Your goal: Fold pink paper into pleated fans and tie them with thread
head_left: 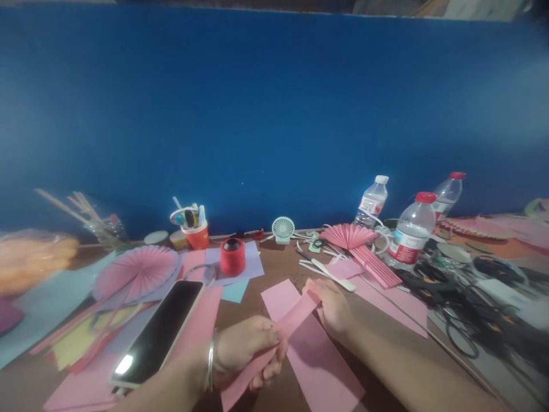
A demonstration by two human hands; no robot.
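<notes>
both hands [291,326] pinch pink paper strip [274,343] (folded).

Bare table [274,269] ahead, phone [160,332] crowding left, perhaps tangled cables [463,309] blocking right

Pretty much the whole backdrop is a deep blue wall [274,114], flat and plain, running edge to edge. A thin strip of paler stuff [472,8] peeks over its top edge at the upper right, way too blurry to make out. Below it sits a brown surface [278,266], pushed right up against the blue. The light is kinda dim and even, brighter toward the right side, with no hard shadows.
</notes>
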